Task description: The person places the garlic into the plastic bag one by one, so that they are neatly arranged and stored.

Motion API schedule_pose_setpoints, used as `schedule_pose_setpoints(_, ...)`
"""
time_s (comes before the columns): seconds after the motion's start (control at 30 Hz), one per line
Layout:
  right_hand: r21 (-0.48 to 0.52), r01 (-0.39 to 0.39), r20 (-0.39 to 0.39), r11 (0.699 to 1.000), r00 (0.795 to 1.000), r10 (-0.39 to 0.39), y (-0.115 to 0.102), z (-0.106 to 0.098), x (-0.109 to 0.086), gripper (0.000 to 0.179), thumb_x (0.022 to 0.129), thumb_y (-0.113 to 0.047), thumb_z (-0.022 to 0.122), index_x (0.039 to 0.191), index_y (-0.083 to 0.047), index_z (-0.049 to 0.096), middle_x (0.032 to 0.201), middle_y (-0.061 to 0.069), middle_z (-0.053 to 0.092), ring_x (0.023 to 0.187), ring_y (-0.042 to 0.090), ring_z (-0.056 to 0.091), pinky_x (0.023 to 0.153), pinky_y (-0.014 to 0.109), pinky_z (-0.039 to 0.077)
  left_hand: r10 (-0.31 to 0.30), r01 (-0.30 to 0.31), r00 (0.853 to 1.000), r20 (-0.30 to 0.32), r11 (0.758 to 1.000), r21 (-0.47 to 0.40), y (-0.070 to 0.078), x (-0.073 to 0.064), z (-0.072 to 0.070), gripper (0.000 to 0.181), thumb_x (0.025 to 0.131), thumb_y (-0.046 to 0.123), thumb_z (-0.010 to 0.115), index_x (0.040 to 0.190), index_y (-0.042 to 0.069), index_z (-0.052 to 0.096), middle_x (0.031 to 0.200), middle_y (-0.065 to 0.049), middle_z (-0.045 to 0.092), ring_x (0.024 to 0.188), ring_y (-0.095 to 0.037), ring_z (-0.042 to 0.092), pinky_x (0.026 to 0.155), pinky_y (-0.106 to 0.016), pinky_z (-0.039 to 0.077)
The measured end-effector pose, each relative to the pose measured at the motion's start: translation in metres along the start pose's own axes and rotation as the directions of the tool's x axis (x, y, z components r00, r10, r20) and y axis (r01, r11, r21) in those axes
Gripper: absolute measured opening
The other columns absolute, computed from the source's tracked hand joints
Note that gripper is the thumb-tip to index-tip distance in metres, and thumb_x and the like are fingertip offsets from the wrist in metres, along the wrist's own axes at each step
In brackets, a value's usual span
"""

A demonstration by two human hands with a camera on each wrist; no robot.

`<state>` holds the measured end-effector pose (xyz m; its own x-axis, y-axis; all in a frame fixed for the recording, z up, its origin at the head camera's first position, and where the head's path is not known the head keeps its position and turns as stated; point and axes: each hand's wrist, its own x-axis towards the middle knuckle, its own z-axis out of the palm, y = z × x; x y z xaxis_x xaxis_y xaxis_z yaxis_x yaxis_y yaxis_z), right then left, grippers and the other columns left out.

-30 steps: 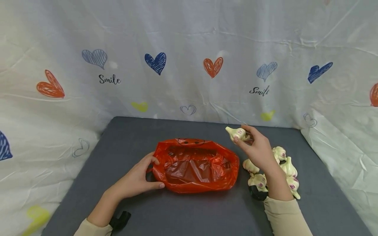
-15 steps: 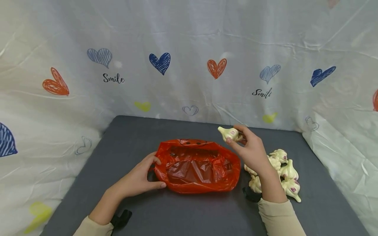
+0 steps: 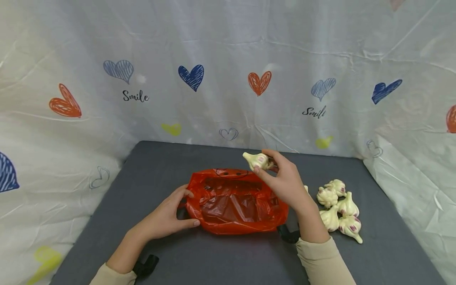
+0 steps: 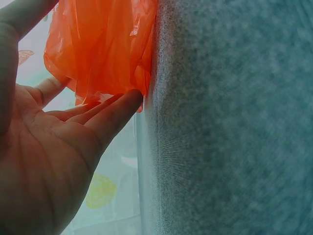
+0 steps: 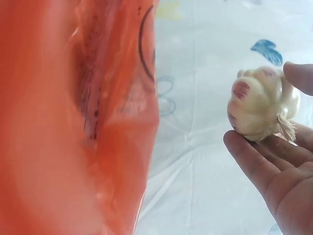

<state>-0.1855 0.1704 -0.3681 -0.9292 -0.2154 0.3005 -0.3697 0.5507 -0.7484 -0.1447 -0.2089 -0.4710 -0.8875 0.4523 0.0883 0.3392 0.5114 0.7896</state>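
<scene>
Broadly, a pale printed cloth [image 3: 228,43] fills the upper part of the frame, and under it a dark grey table [image 3: 221,261] takes up the lower half. At the centre lies the one container, a red plastic bag [image 3: 235,228], its mouth spread wide and facing up; folds of thin film show inside, no bulb can be made out there, and the creased bottom is too dim to be sure of. At the right of the frame sit the loose garlic bulbs [image 3: 348,206], five plain to see and a sliver of what looks like another to their left. Left of centre, the left hand [image 3: 169,217] spans the bag's left end, fingers mostly straight and touching it, not clenched, which seems meant to steady the opening. Right of centre, the right hand [image 3: 283,180] grasps the held garlic bulb [image 3: 258,160] between thumb and fingers, near the bag's far rim, with the stem pointing to the upper left. I judge the step in hand to be bringing this bulb to the bag; the next move would call for shifting it over the mouth, lowering it clear of the rim and letting go
</scene>
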Motion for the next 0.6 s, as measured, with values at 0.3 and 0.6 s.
schedule_pose_setpoints(0.3,0.011,0.024,0.014,1.0,1.0,-0.024,-0.014,0.009,0.004,0.065,0.102,-0.038,0.081,0.156,-0.01,0.057,0.145,0.007,0.064,0.127,0.025,0.064,0.109,0.05,0.055,-0.005,0.005,1.0,0.019,1.0,-0.016,0.002,0.0,0.0,0.079,0.088,0.061,0.088,0.147,0.022,0.052,0.179,-0.007,0.023,0.161,-0.037,0.031,0.115,-0.055,0.048)
schedule_pose_setpoints(0.6,0.05,0.016,0.035,0.999,0.999,-0.018,-0.021,0.019,0.011,0.063,0.102,-0.04,0.081,0.155,-0.014,0.057,0.144,0.004,0.064,0.127,0.024,0.064,0.109,0.05,0.054,0.012,-0.011,1.0,0.025,1.0,-0.023,0.001,0.0,0.0,0.078,0.089,0.06,0.088,0.147,0.021,0.053,0.179,-0.006,0.024,0.161,-0.036,0.031,0.115,-0.053,0.048)
